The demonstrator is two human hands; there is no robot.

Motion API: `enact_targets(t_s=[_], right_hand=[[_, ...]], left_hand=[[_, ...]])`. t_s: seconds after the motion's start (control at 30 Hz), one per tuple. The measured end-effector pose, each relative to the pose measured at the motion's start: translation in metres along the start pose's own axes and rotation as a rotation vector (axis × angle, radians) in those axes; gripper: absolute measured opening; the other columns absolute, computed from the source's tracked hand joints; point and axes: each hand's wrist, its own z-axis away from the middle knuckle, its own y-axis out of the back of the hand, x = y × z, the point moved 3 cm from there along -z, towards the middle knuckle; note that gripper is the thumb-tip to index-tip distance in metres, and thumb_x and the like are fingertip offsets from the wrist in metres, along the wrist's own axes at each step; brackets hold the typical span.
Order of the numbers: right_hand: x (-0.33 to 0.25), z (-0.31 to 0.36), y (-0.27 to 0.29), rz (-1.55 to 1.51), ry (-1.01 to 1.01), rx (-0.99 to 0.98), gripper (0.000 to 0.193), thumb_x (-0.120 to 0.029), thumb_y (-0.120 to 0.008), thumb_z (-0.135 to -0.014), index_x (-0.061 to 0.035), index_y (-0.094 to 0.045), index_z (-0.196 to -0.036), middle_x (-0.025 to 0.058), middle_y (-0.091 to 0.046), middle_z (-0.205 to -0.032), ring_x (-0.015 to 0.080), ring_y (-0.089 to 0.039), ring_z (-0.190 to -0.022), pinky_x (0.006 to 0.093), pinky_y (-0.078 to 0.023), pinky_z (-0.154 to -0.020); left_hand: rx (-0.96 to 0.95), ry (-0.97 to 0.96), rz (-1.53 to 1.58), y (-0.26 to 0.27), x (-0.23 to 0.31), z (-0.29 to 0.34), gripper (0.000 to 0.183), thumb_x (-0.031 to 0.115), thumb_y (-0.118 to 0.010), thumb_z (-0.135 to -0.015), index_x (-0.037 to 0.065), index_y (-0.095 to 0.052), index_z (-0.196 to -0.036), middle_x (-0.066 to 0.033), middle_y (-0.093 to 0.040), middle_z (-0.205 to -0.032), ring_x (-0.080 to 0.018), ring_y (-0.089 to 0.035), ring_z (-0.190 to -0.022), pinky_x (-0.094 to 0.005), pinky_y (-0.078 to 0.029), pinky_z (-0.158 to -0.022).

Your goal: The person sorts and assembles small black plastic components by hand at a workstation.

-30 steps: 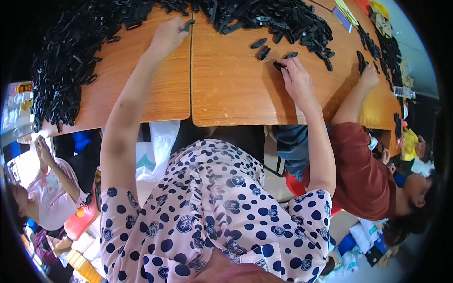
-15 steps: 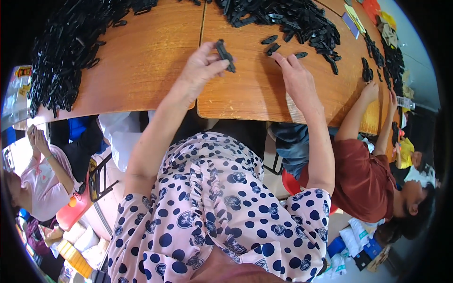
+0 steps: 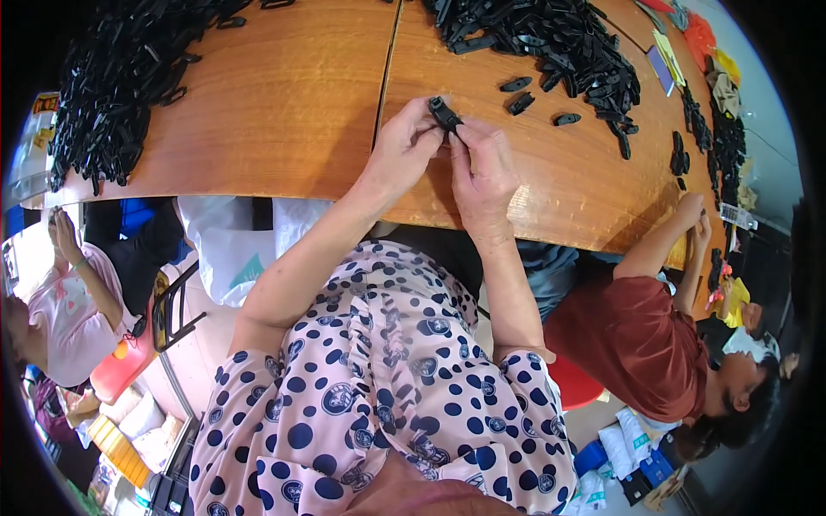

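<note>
A slim black plastic part [image 3: 443,113] with a clip-like end is held over the near part of the wooden table [image 3: 292,103]. My left hand [image 3: 403,148] pinches it between thumb and fingers. From the other side, my right hand [image 3: 486,176] grips its lower end with closed fingertips. Whether a second small piece sits between the right fingertips is hidden. Just beyond my hands, to the right, lie three loose, short black pieces: one oval piece [image 3: 516,84], a second piece [image 3: 521,104] and a third piece [image 3: 567,119].
A heap of black parts [image 3: 103,103] covers the table's left end; another heap [image 3: 551,43] lies at the far right. A seam [image 3: 385,73] divides the tabletop. At the right, a person in a dark red top [image 3: 641,344] works; another in pink [image 3: 73,318] sits at the left.
My right hand has moved left, away from the loose pieces, and meets my left hand at the black part. My left hand has shifted right and slightly nearer. The part is turned.
</note>
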Motion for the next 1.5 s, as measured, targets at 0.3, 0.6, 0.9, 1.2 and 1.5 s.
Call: enact_targets(t_s=[0.3,0.6,0.9,1.2,1.5], right_hand=[[-0.008,-0.009,0.001,-0.017,0.023,-0.123,0.024,-0.001,-0.069,-0.074,0.0004,-0.059,-0.096,0.0131,-0.062,-0.094,0.0284,-0.06,-0.087,0.0349,-0.049,-0.077],[0.002,-0.005,-0.001,-0.474,-0.881,-0.451,0.033,-0.011,-0.07,-0.082,0.0008,-0.055,-0.109,0.0035,-0.06,-0.092,0.007,-0.056,-0.085,0.022,-0.047,-0.071],[0.07,-0.043,0.094,0.52,-0.155,-0.341,0.034,-0.005,-0.062,-0.083,-0.0034,-0.052,-0.115,0.0157,-0.053,-0.102,0.0324,-0.056,-0.09,0.0404,-0.048,-0.076],[0.104,-0.053,0.114,0.536,-0.171,-0.592,0.017,-0.006,-0.059,-0.084,-0.0022,-0.056,-0.1,0.0164,-0.055,-0.096,0.0362,-0.057,-0.088,0.0427,-0.047,-0.073],[0.109,-0.003,0.082,-0.461,-0.758,-0.237,0.012,-0.01,-0.054,-0.092,-0.0027,-0.055,-0.103,0.0081,-0.061,-0.088,0.0106,-0.055,-0.073,0.0232,-0.044,-0.061]], left_hand=[[0.174,-0.036,0.038,0.008,0.002,0.002,0.019,0.008,-0.059,-0.09,0.002,-0.056,-0.108,-0.0051,-0.063,-0.101,-0.0116,-0.058,-0.092,-0.0267,-0.047,-0.087],[0.03,-0.175,-0.05,0.011,0.028,0.001,0.015,0.0,-0.058,-0.087,0.0,-0.057,-0.102,-0.0058,-0.065,-0.097,-0.0126,-0.061,-0.089,-0.0253,-0.048,-0.084],[0.297,-0.022,-0.541,0.094,0.079,-0.08,0.012,0.004,-0.049,-0.086,0.005,-0.056,-0.095,-0.0072,-0.063,-0.079,-0.0159,-0.061,-0.075,-0.0288,-0.048,-0.066],[0.024,-0.618,-1.913,0.102,0.129,-0.156,0.012,0.003,-0.052,-0.081,0.001,-0.054,-0.093,-0.0199,-0.049,-0.095,-0.0334,-0.053,-0.088,-0.0425,-0.045,-0.073],[-0.075,-0.682,-1.78,0.11,0.105,-0.123,0.016,0.01,-0.059,-0.082,0.007,-0.056,-0.097,-0.0078,-0.061,-0.091,-0.0251,-0.059,-0.08,-0.0312,-0.05,-0.065]])
